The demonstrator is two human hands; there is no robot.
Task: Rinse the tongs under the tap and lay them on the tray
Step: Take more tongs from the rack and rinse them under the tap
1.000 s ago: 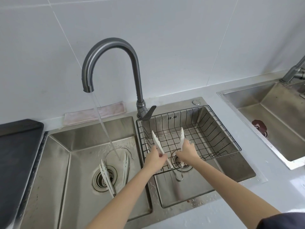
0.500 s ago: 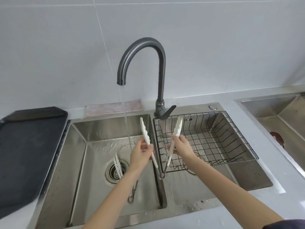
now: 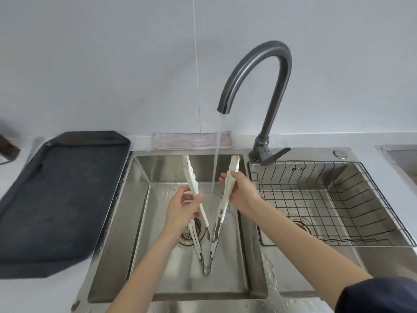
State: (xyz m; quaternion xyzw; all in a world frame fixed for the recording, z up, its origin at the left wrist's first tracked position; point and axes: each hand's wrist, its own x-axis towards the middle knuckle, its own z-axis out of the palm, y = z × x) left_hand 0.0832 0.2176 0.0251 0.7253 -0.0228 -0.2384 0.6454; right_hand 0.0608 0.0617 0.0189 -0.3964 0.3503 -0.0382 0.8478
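White-tipped metal tongs (image 3: 220, 213) are held spread in a V over the left sink basin (image 3: 140, 213). My left hand (image 3: 182, 211) grips the left arm and my right hand (image 3: 242, 193) grips the right arm. The dark curved tap (image 3: 266, 64) runs, and its stream falls between the two arms without clearly hitting them. A second pair of tongs (image 3: 200, 254) lies on the basin floor by the drain, partly hidden by my left hand. The black tray (image 3: 56, 195) sits on the counter to the left of the sink.
A black wire basket (image 3: 352, 199) fills the right basin. A pinkish cloth (image 3: 191, 140) lies behind the sink against the wall. Another sink's edge (image 3: 397, 152) shows at the far right. Water is splashed on the sink's front rim.
Both hands carried the tongs left from the wire basket to the left basin, up to the running stream. The view swung left with them.
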